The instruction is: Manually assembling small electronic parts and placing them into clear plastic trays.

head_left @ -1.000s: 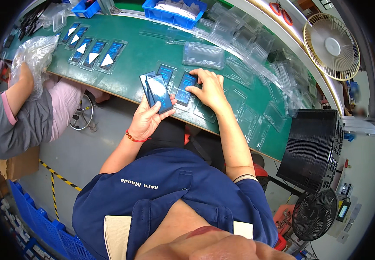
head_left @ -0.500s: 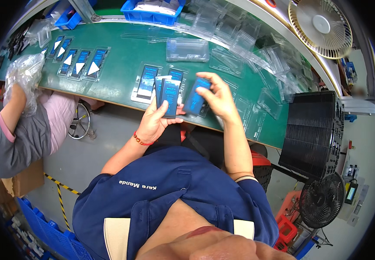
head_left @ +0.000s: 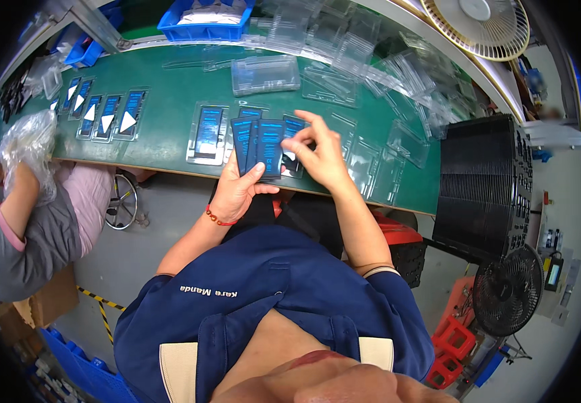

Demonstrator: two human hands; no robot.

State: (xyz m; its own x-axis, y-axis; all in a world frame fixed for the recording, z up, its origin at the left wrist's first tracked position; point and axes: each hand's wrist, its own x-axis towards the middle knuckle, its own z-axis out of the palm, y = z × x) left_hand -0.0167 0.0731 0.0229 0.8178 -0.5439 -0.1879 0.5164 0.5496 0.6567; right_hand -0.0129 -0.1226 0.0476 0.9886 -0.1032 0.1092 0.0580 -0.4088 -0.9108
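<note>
The tabletop [head_left: 169, 84] is green; the floor [head_left: 173, 218] grey.

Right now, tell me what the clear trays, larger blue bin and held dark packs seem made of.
Clear trays: probably thin glossy plastic, see-through with glints. Larger blue bin: likely satiny plastic, evenly coloured. Dark packs: perhaps smooth film outside, blue-printed; core hidden.
</note>
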